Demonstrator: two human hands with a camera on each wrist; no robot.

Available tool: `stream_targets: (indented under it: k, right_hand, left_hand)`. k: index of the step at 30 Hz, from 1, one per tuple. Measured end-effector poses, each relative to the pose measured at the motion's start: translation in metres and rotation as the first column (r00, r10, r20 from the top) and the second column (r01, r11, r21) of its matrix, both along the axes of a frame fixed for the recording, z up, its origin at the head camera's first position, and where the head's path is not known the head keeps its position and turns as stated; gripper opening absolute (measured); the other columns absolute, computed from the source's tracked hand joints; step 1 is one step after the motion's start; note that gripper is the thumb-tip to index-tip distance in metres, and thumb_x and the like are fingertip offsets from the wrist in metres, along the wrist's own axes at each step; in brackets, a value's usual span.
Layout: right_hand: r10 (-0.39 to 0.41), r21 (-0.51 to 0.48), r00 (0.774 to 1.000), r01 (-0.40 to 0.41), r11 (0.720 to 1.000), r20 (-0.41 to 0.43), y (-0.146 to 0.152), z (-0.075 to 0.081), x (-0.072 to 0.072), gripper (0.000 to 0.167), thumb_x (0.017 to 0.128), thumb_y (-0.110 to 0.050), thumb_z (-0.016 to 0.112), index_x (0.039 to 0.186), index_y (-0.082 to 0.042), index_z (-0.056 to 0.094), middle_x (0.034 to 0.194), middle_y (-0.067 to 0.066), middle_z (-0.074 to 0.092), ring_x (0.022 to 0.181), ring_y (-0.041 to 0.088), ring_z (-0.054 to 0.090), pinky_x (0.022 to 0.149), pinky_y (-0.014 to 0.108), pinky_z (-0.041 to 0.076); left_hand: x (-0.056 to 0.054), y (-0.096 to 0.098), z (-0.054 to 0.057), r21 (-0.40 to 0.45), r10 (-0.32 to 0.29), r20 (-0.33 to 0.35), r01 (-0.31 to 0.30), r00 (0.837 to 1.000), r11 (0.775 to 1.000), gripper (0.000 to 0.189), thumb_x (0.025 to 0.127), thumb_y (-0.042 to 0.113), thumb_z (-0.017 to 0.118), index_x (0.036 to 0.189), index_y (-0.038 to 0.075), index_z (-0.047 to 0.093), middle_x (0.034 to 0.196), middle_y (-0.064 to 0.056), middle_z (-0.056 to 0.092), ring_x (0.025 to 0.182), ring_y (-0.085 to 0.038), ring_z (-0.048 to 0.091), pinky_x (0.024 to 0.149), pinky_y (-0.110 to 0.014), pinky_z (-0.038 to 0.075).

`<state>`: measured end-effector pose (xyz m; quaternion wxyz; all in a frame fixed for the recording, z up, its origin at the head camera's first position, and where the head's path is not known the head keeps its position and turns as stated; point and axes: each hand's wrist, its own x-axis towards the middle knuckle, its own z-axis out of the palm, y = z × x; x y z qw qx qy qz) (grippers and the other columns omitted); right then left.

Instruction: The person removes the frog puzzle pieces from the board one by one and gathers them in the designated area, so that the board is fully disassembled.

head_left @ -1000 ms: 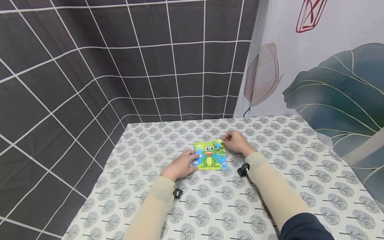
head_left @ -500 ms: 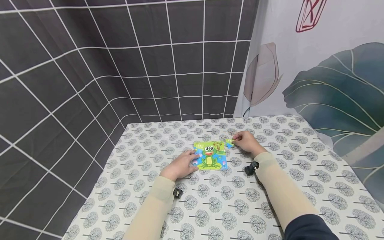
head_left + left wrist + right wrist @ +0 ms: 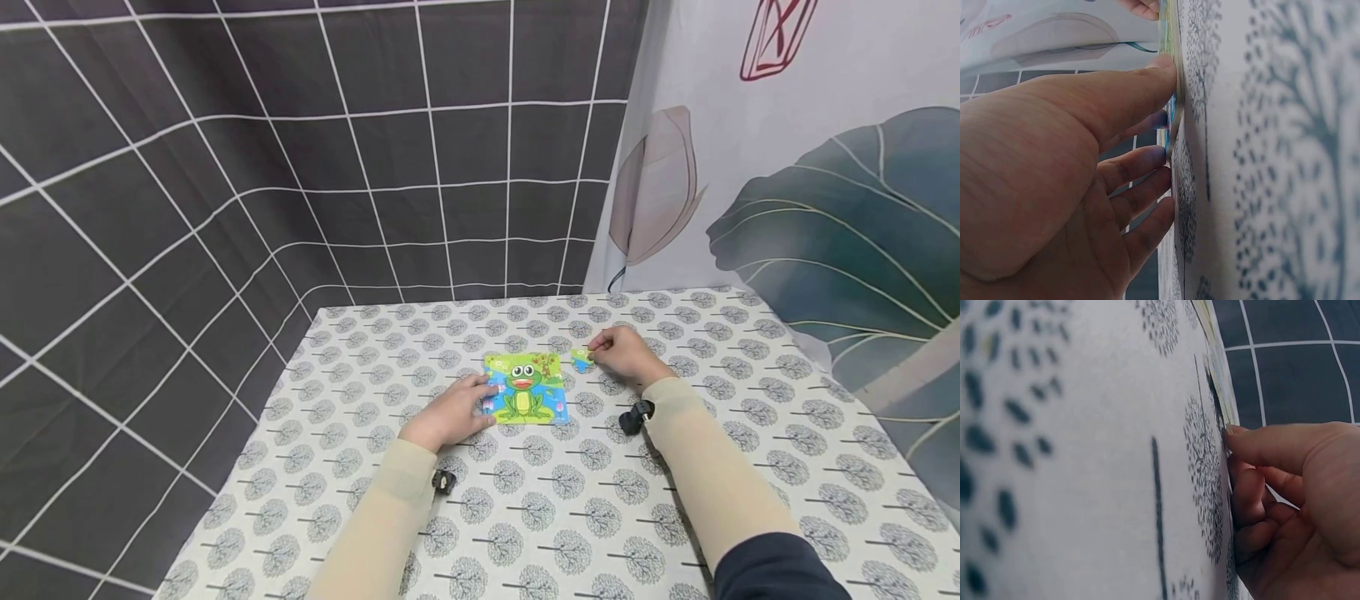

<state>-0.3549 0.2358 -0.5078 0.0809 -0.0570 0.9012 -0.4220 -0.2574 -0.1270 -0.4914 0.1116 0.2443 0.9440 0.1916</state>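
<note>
A square frog jigsaw puzzle (image 3: 525, 390), green and blue, lies flat on the table. My left hand (image 3: 452, 408) rests at its left side, with thumb and fingertips on that edge. In the left wrist view the thumb and fingers (image 3: 1141, 162) are fairly straight, meeting the thin puzzle (image 3: 1176, 100). To the right of the puzzle, a small green and blue puzzle piece (image 3: 580, 359) is pinched at its right side by my right hand (image 3: 627, 353). The right wrist view catches the thumb over the piece's edge (image 3: 1219, 394), close over the cloth, with the other fingers curled below.
A white tablecloth (image 3: 525, 533) printed with grey trees covers the table. Dark curtain with a white grid (image 3: 465, 150) hangs behind and at the left. A pale curtain with leaf prints (image 3: 810, 217) hangs along the right side.
My right hand has carried the puzzle piece rightward off the puzzle's top right corner, onto the cloth side, turning it slightly. The left hand and the puzzle stay put.
</note>
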Motion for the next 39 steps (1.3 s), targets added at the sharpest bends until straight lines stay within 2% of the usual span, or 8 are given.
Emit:
stream_targets:
  k: [9, 15, 27, 39]
  right_hand:
    - [-0.028, 0.007, 1.000, 0.028, 1.000, 0.005, 0.0021, -0.0014, -0.0038, 0.017, 0.090, -0.012, 0.077, 0.105, -0.004, 0.075, 0.099, 0.010, 0.068, 0.091, 0.025, 0.061, 0.085, 0.036, 0.053]
    - [-0.042, 0.001, 0.999, 0.042, 0.999, 0.020, 0.0000, 0.0018, 0.0004, 0.017, 0.090, -0.012, 0.077, 0.106, -0.005, 0.075, 0.105, 0.011, 0.066, 0.095, 0.026, 0.059, 0.091, 0.041, 0.050]
    - [-0.039, 0.022, 0.999, 0.039, 0.999, -0.004, -0.0010, 0.0031, 0.0031, 0.017, 0.090, -0.013, 0.076, 0.105, -0.005, 0.076, 0.111, 0.014, 0.064, 0.103, 0.030, 0.058, 0.101, 0.051, 0.048]
    - [-0.032, 0.023, 0.999, 0.032, 0.999, -0.020, 0.0004, 0.0020, 0.0049, 0.017, 0.091, -0.013, 0.076, 0.106, -0.005, 0.076, 0.108, 0.012, 0.065, 0.099, 0.027, 0.058, 0.095, 0.045, 0.049]
  left_hand:
    - [-0.0005, -0.0003, -0.0007, 0.005, 0.006, 0.007, -0.006, 1.000, 1.000, 0.066, 0.100, 0.039, 0.071, 0.158, 0.022, 0.048, 0.171, -0.005, 0.030, 0.156, -0.032, 0.028, 0.124, -0.054, 0.029]
    - [-0.0006, -0.0015, -0.0018, 0.015, -0.002, 0.008, 0.002, 1.000, 1.000, 0.068, 0.099, 0.038, 0.072, 0.159, 0.022, 0.046, 0.170, -0.005, 0.030, 0.154, -0.032, 0.031, 0.124, -0.053, 0.030]
    - [-0.0006, -0.0011, -0.0009, 0.021, -0.013, -0.002, 0.013, 1.000, 1.000, 0.068, 0.099, 0.037, 0.072, 0.159, 0.020, 0.047, 0.170, -0.006, 0.031, 0.154, -0.032, 0.031, 0.124, -0.052, 0.030]
    - [-0.0003, -0.0013, -0.0007, 0.024, -0.013, -0.003, 0.013, 1.000, 1.000, 0.067, 0.099, 0.036, 0.072, 0.159, 0.019, 0.047, 0.170, -0.006, 0.030, 0.154, -0.033, 0.031, 0.124, -0.053, 0.029]
